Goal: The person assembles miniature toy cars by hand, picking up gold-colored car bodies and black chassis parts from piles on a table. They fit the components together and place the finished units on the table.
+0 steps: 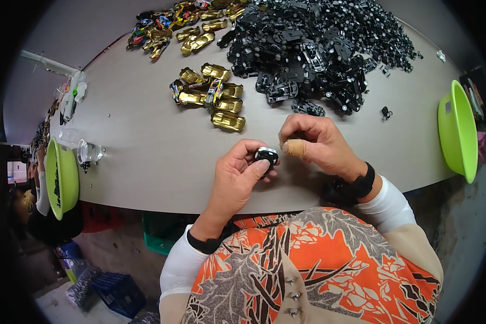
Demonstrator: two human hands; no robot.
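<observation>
My left hand [233, 171] is closed round a small toy car [267, 156], black with a white part at its far end, and the thumb presses on its near side. Just to the right, my right hand [329, 144] is pinched, with tan tape wrapped on the thumb. Whatever it may hold between the fingertips is hidden or too small to name. It looks slightly apart from the toy car. Beyond my hands, several gold toy car bodies [228, 121] lie grouped together, with a few multicoloured ones among them.
A big heap of black toy car chassis [291, 59] covers the far table [146, 146]. More gold and coloured bodies [198, 42] lie at far left. Green basins stand at the left [74, 183] and right [459, 132]. A clear cup [86, 152] stands near the left basin.
</observation>
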